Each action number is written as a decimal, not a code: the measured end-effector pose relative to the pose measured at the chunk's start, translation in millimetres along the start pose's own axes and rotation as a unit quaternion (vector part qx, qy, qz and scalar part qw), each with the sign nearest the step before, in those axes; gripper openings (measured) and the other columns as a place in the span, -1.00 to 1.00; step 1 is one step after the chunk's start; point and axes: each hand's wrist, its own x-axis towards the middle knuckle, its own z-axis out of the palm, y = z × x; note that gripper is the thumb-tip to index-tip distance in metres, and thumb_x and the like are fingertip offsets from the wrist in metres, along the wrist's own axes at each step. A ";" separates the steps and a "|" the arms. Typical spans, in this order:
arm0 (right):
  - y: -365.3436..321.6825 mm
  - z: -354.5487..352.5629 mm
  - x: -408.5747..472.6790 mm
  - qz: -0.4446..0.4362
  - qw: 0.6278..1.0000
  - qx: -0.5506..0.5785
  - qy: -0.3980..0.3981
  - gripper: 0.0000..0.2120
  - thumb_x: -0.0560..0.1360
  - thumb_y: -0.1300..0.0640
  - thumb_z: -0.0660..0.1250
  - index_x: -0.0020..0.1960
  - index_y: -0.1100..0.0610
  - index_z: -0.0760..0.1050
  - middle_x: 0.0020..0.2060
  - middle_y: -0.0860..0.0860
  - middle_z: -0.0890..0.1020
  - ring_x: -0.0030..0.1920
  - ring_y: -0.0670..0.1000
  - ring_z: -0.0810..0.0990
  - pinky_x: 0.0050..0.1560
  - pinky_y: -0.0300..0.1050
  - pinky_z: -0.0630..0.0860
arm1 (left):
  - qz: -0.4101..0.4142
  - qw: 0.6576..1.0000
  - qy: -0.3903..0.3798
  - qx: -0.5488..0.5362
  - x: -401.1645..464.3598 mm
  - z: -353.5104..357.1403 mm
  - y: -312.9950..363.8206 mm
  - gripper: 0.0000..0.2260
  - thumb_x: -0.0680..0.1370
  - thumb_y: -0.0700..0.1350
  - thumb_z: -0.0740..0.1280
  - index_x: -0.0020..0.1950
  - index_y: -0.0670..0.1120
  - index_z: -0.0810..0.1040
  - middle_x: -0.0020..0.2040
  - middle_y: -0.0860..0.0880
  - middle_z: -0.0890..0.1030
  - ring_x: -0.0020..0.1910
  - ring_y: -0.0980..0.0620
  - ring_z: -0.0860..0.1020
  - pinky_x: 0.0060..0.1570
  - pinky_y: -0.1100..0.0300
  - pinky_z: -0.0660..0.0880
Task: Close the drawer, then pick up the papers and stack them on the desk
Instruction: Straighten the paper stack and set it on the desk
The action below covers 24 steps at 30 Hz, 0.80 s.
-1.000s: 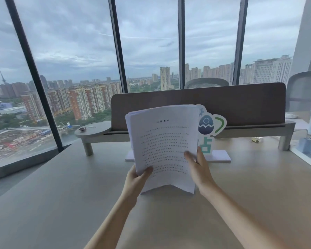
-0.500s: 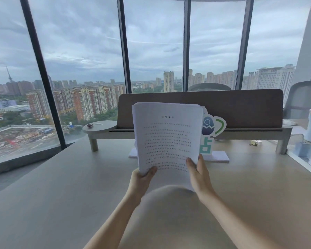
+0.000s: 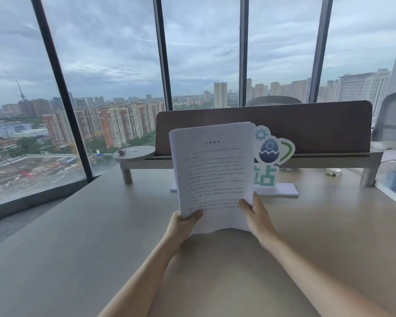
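Both hands [image 3: 220, 221] still grip the papers [image 3: 213, 172] upright; bottom edge now arched.

Upright papers [image 3: 213, 170] gripped at bottom corners by left hand [image 3: 183, 224] and right hand [image 3: 256, 216] above desk [image 3: 78, 236].

I see the papers [image 3: 212, 170] as matt white printed sheets; the desk [image 3: 78, 236] beneath them looks smooth, pale, wood-like laminate; behind them, the divider panel [image 3: 306, 126] looks like matt brown felt.
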 end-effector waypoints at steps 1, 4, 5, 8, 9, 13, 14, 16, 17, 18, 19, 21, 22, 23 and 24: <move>-3.8 -1.8 2.2 -0.007 1.000 -0.003 -0.004 -0.72 0.65 0.12 0.19 0.35 -0.03 0.36 0.29 -0.06 0.56 0.29 -0.02 0.52 0.31 -0.02 0.41 | -0.003 1.000 -0.007 0.000 1.3 -2.2 1.6 -0.86 0.48 -0.10 0.46 0.00 -0.10 0.70 0.03 -0.12 0.71 0.04 -0.07 0.64 0.10 0.05 0.54; -14.5 -1.7 8.4 -0.029 1.000 -0.006 0.003 -0.71 0.62 0.22 0.22 0.30 -0.04 0.39 0.20 -0.08 0.61 0.20 -0.04 0.57 0.17 -0.12 0.44 | -0.017 0.999 -0.037 -0.008 3.9 -9.3 10.5 -0.75 0.48 0.01 0.44 0.06 -0.12 0.68 0.05 -0.15 0.71 0.00 -0.09 0.67 0.09 0.01 0.57; -18.1 0.4 9.8 -0.035 0.999 -0.010 0.010 -0.68 0.62 0.23 0.22 0.32 -0.04 0.39 0.18 -0.09 0.61 0.17 -0.05 0.58 0.15 -0.12 0.45 | -0.023 0.999 -0.041 -0.021 3.8 -11.9 15.8 -0.74 0.51 0.02 0.40 0.08 -0.12 0.66 0.05 -0.14 0.71 -0.02 -0.08 0.68 0.06 0.00 0.61; -23.0 10.5 14.7 -0.030 0.999 -0.004 0.028 -0.64 0.60 0.23 0.25 0.36 -0.02 0.39 0.17 -0.08 0.61 0.12 -0.09 0.60 0.18 -0.04 0.51 | -0.030 0.997 -0.040 -0.057 4.5 -23.2 28.8 -0.74 0.58 0.06 0.28 0.11 -0.05 0.63 0.03 -0.06 0.72 -0.03 -0.03 0.69 -0.07 0.07 0.62; -24.3 14.9 16.0 -0.021 0.999 0.004 0.030 -0.65 0.59 0.22 0.25 0.35 -0.02 0.41 0.16 -0.06 0.63 0.11 -0.06 0.61 0.19 0.00 0.53 | -0.032 0.997 -0.035 -0.065 4.0 -27.9 31.8 -0.72 0.58 0.08 0.26 0.13 -0.05 0.63 0.04 -0.05 0.72 -0.01 -0.04 0.69 -0.06 0.05 0.62; -30.2 37.3 19.3 0.025 0.999 0.038 0.002 -0.62 0.58 0.13 0.14 0.37 0.02 0.43 0.26 -0.01 0.60 0.24 0.06 0.56 0.30 0.17 0.49 | -0.052 0.996 0.006 -0.070 0.4 -50.7 34.0 -0.70 0.60 0.08 0.23 0.14 -0.08 0.61 0.04 -0.07 0.71 -0.03 -0.07 0.68 -0.14 0.10 0.61; -32.1 43.1 19.0 0.032 0.998 0.045 -0.012 -0.62 0.59 0.14 0.12 0.38 0.03 0.44 0.26 -0.01 0.60 0.24 0.05 0.56 0.31 0.15 0.49 | -0.059 0.996 0.012 -0.068 -1.0 -57.3 33.1 -0.70 0.60 0.07 0.23 0.14 -0.08 0.61 0.03 -0.08 0.71 -0.04 -0.08 0.68 -0.16 0.12 0.61; -35.5 55.2 17.7 0.048 0.997 0.050 -0.045 -0.65 0.62 0.17 0.09 0.35 0.05 0.47 0.22 -0.01 0.62 0.19 0.05 0.59 0.21 0.04 0.53 | -0.072 0.995 0.025 -0.062 -3.9 -71.8 29.8 -0.70 0.61 0.07 0.22 0.13 -0.09 0.61 0.03 -0.09 0.71 -0.03 -0.11 0.68 -0.14 0.10 0.60; -36.1 62.5 17.3 0.059 0.995 0.049 -0.061 -0.66 0.64 0.17 0.08 0.34 0.05 0.47 0.19 0.00 0.63 0.17 0.05 0.60 0.12 -0.01 0.55 | -0.078 0.995 0.034 -0.060 -6.1 -79.4 28.3 -0.70 0.61 0.06 0.21 0.12 -0.09 0.61 0.02 -0.10 0.71 -0.04 -0.12 0.68 -0.14 0.10 0.60; -35.7 71.1 17.4 0.074 0.994 0.043 -0.075 -0.67 0.64 0.16 0.07 0.32 0.05 0.48 0.16 0.01 0.63 0.14 0.06 0.61 0.05 -0.05 0.55 | -0.083 0.994 0.044 -0.059 -7.7 -87.3 26.5 -0.72 0.61 0.05 0.21 0.11 -0.09 0.61 0.01 -0.10 0.71 -0.07 -0.11 0.68 -0.17 0.11 0.60; -35.1 80.0 17.2 0.084 0.992 0.037 -0.088 -0.68 0.64 0.15 0.07 0.30 0.04 0.49 0.14 0.01 0.64 0.12 0.06 0.62 0.01 -0.07 0.55 | -0.087 0.993 0.054 -0.058 -9.3 -94.8 25.1 -0.73 0.62 0.03 0.21 0.09 -0.10 0.61 -0.01 -0.10 0.71 -0.10 -0.10 0.68 -0.21 0.13 0.60; -30.1 101.0 20.0 0.100 0.989 0.025 -0.104 -0.69 0.63 0.15 0.08 0.26 0.04 0.51 0.13 0.03 0.65 0.09 0.06 0.63 0.03 -0.06 0.56 | -0.093 0.991 0.074 -0.053 -12.2 -109.7 23.0 -0.78 0.62 -0.03 0.21 0.05 -0.10 0.61 -0.04 -0.11 0.71 -0.16 -0.10 0.67 -0.25 0.14 0.59; -27.9 111.9 21.7 0.113 0.987 0.021 -0.112 -0.70 0.62 0.15 0.09 0.23 0.04 0.53 0.10 0.04 0.66 0.07 0.07 0.64 0.04 -0.04 0.58 | -0.099 0.990 0.086 -0.046 -13.2 -117.9 21.4 -0.80 0.62 -0.06 0.22 0.03 -0.10 0.60 -0.07 -0.11 0.70 -0.18 -0.10 0.66 -0.26 0.13 0.59; -25.9 122.8 23.1 0.128 0.984 0.016 -0.121 -0.73 0.61 0.17 0.11 0.18 0.04 0.54 0.07 0.05 0.67 0.03 0.09 0.65 0.02 -0.01 0.59 | -0.104 0.989 0.096 -0.038 -14.1 -126.4 19.6 -0.82 0.61 -0.09 0.21 0.02 -0.10 0.59 -0.08 -0.13 0.69 -0.19 -0.10 0.65 -0.27 0.13 0.58; -24.5 133.1 23.9 0.146 0.981 0.010 -0.131 -0.76 0.60 0.19 0.12 0.11 0.03 0.54 0.02 0.06 0.68 -0.01 0.10 0.66 -0.01 0.01 0.60 | -0.108 0.988 0.103 -0.027 -14.4 -135.3 17.5 -0.83 0.61 -0.12 0.21 0.03 -0.11 0.58 -0.08 -0.14 0.68 -0.20 -0.10 0.64 -0.29 0.13 0.58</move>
